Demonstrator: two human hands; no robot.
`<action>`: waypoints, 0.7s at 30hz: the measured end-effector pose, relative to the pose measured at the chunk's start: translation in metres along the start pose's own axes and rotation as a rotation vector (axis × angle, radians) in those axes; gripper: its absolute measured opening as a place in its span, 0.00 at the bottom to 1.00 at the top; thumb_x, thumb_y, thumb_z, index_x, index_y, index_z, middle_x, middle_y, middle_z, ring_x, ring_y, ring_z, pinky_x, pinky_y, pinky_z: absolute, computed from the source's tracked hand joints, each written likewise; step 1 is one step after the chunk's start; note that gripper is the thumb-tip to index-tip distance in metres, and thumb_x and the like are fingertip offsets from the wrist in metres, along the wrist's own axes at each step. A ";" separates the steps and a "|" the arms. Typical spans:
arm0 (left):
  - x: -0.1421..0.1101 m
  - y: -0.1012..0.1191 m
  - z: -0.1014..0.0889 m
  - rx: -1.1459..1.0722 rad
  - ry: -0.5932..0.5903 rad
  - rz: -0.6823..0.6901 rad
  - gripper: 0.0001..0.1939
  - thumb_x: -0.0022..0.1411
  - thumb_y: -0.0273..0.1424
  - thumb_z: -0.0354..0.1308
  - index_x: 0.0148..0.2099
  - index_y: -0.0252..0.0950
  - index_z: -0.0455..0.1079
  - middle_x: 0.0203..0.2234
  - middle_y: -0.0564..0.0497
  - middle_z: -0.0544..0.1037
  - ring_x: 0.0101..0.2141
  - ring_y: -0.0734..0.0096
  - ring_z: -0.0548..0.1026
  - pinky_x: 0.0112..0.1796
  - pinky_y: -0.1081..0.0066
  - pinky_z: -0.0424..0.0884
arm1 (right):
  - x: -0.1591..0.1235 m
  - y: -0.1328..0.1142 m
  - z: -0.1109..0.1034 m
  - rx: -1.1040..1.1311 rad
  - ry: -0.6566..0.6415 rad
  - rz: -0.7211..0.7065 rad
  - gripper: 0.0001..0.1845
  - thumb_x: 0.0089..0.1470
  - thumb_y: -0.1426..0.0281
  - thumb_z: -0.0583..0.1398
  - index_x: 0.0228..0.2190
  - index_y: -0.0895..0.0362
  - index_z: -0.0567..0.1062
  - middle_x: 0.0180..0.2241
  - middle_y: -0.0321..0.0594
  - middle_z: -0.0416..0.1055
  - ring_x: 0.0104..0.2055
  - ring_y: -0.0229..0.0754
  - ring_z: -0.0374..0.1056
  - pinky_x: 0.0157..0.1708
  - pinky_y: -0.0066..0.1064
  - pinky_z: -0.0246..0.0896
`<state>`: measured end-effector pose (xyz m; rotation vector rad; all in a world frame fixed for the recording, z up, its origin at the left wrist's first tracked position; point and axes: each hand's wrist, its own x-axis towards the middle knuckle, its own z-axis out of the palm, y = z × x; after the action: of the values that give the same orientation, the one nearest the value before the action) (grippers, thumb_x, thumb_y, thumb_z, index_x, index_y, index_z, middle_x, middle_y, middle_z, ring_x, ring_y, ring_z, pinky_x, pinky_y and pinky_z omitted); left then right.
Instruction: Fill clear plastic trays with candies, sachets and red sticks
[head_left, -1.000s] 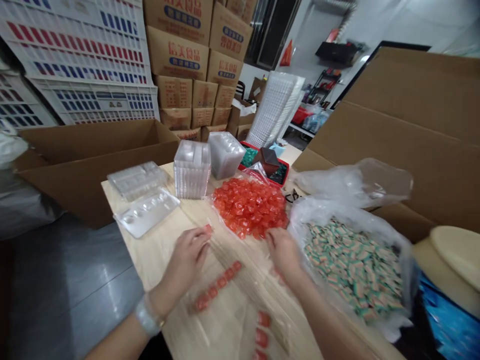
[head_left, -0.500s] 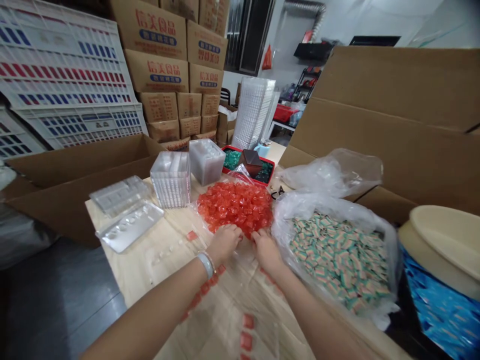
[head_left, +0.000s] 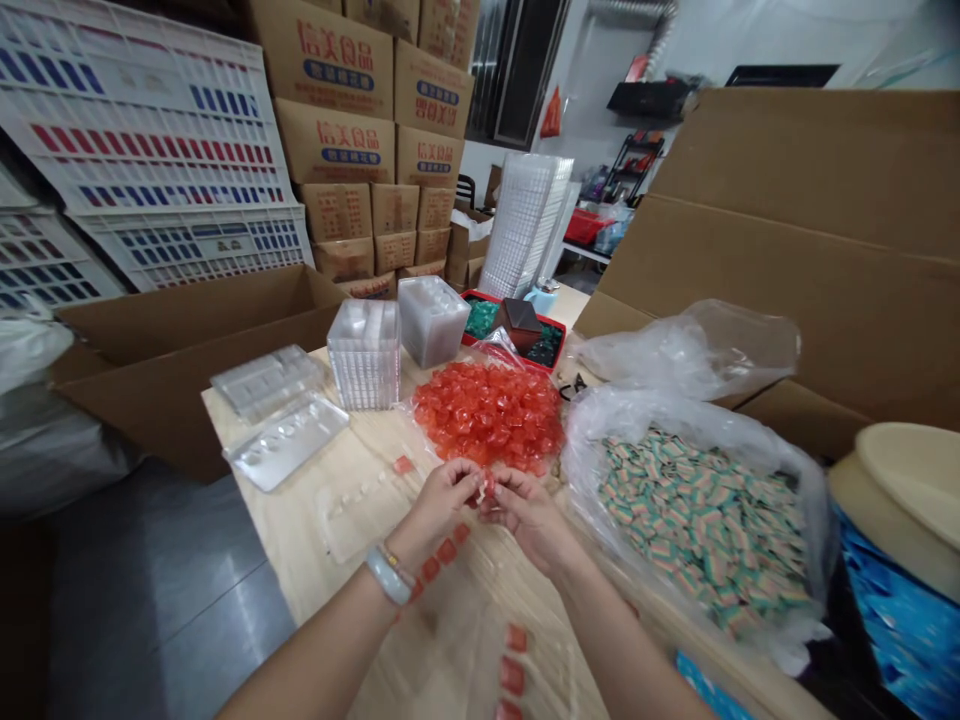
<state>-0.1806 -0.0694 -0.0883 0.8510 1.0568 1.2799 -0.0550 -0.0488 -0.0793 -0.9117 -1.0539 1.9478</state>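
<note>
Piece of glossy red material, small and partly hidden, sits pinched between the fingertips of the left hand and right hand, the two hands together. From it, a heap of shiny red pieces lies at twelve o'clock, a row of red square pieces at seven on the pale wooden surface, a white translucent plastic bag of multicoloured striped pieces at three.

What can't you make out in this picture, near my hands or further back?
In the head view:
- Held red piece: partly covered by the left hand and right hand.
- Diagonal red row: lower end hidden behind the left arm.
- Front red row: cut off by the bottom edge.
- Boxes: fine print too small and blurred.
</note>
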 end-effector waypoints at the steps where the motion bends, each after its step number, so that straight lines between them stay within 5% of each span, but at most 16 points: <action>1: -0.003 -0.001 -0.001 0.002 0.012 -0.011 0.10 0.46 0.34 0.56 0.23 0.33 0.62 0.16 0.57 0.64 0.19 0.80 0.61 0.24 0.76 0.57 | -0.002 0.000 0.002 -0.004 -0.004 0.016 0.13 0.35 0.65 0.65 0.23 0.58 0.68 0.20 0.32 0.67 0.22 0.32 0.63 0.25 0.27 0.60; 9: -0.024 0.002 -0.009 -0.050 0.040 0.004 0.10 0.47 0.33 0.57 0.24 0.32 0.62 0.18 0.57 0.64 0.20 0.80 0.60 0.24 0.77 0.56 | 0.000 0.004 0.019 -0.147 0.030 0.013 0.11 0.34 0.70 0.63 0.16 0.58 0.64 0.11 0.29 0.63 0.13 0.29 0.56 0.15 0.22 0.55; 14: -0.039 0.002 0.001 -0.363 0.040 0.044 0.09 0.53 0.34 0.54 0.27 0.33 0.62 0.21 0.56 0.65 0.22 0.79 0.63 0.26 0.76 0.59 | -0.005 0.013 0.030 -0.079 0.185 -0.086 0.09 0.34 0.71 0.61 0.17 0.58 0.64 0.11 0.28 0.63 0.13 0.30 0.58 0.17 0.23 0.58; 21: -0.054 -0.006 0.003 -0.566 0.022 -0.011 0.10 0.55 0.32 0.53 0.27 0.31 0.64 0.20 0.54 0.66 0.22 0.80 0.63 0.25 0.77 0.58 | -0.021 0.028 0.035 -0.009 0.222 -0.131 0.10 0.38 0.69 0.60 0.17 0.57 0.63 0.13 0.30 0.66 0.15 0.32 0.62 0.18 0.24 0.57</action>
<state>-0.1749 -0.1234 -0.0852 0.3990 0.6565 1.4791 -0.0815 -0.0906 -0.0847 -1.0117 -0.9689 1.6924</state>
